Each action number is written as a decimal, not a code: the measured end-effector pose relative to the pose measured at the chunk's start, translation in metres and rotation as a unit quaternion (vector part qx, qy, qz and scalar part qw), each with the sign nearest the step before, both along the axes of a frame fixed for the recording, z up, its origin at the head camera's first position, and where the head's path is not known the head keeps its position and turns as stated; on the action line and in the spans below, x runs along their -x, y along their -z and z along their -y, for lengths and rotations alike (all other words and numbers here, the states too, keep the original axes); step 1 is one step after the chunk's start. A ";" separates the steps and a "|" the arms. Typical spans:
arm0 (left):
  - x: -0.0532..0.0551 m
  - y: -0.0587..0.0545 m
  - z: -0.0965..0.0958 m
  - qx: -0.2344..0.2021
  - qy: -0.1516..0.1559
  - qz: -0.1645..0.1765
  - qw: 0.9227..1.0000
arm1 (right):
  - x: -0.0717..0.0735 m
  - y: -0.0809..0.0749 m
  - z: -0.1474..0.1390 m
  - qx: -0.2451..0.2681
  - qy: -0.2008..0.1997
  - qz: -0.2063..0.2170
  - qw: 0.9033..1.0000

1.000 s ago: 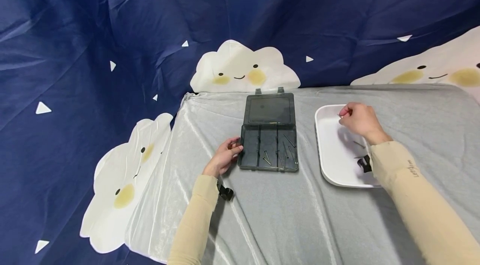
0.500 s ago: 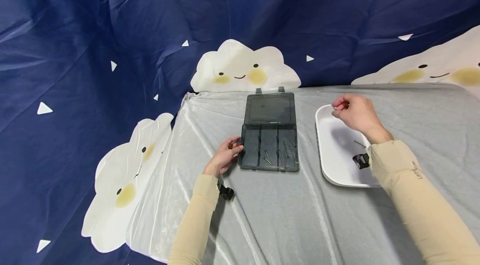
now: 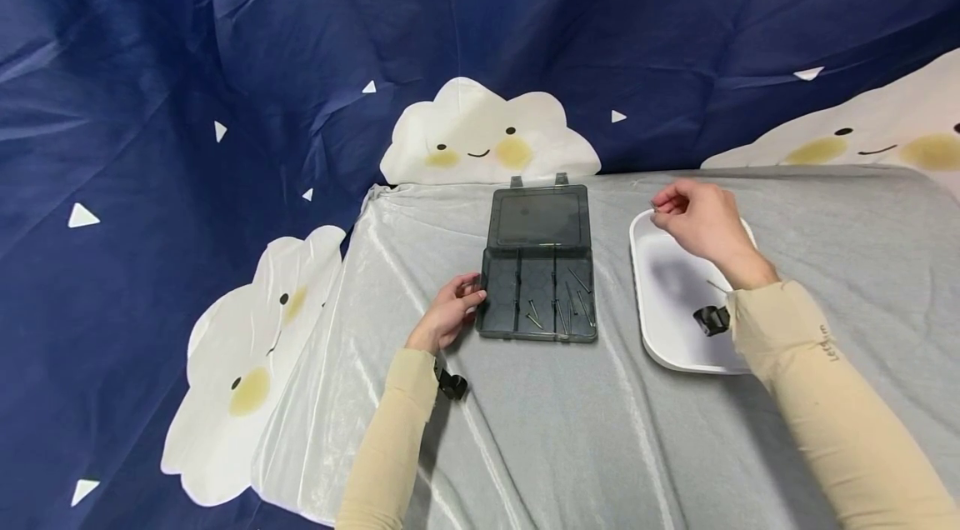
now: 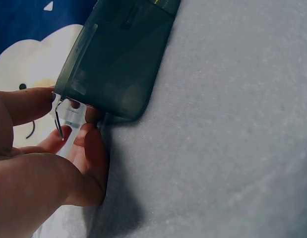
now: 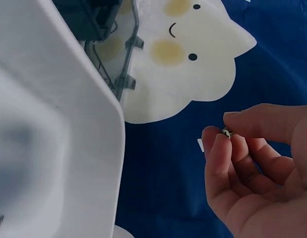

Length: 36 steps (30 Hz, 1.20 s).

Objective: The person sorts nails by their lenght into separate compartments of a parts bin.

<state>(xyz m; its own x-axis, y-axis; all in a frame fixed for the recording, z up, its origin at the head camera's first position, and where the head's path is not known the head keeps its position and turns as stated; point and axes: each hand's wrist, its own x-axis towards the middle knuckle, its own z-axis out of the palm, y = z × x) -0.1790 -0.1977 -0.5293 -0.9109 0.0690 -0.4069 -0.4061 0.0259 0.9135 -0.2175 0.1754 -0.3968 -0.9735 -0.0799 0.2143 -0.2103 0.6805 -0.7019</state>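
The dark see-through organizer box (image 3: 498, 297) lies open, its lid (image 3: 542, 217) tipped back. Several long screws (image 3: 562, 318) are in its right compartment and a couple of short screws (image 3: 533, 315) in the middle one. My left hand (image 3: 448, 309) holds the box's left edge; in the left wrist view the thumb touches the box (image 4: 113, 64) near its corner, with the fingers curled below. My right hand (image 3: 701, 219) is above the far end of the white tray (image 3: 660, 359). Thumb and fingertips pinch a small brassy metal piece (image 5: 226, 132); most of it is hidden.
A thin screw (image 3: 717, 286) lies in the white tray, partly covered by the right wrist. Grey cloth (image 3: 555, 430) covers the table, with a strip of it between box and tray. A dark blue curtain with clouds (image 3: 491, 134) hangs behind.
My right hand has lifted and shifted left and away toward the tray's far left corner, still pinching the small metal piece. The left hand and the box have stayed put.
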 end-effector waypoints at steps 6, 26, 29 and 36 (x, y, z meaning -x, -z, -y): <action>0.001 0.001 0.001 0.001 -0.002 0.001 1.000 | -0.003 -0.002 0.009 0.019 0.004 0.001 1.000; 0.003 -0.002 0.000 -0.004 -0.005 0.003 1.000 | -0.007 0.008 0.041 0.092 -0.028 0.040 0.995; 0.002 -0.002 0.000 -0.002 -0.004 -0.001 1.000 | -0.008 0.011 0.048 0.110 -0.030 0.048 0.992; 0.002 -0.002 0.001 -0.004 -0.003 -0.002 1.000 | -0.009 0.019 0.064 0.144 -0.030 0.068 0.987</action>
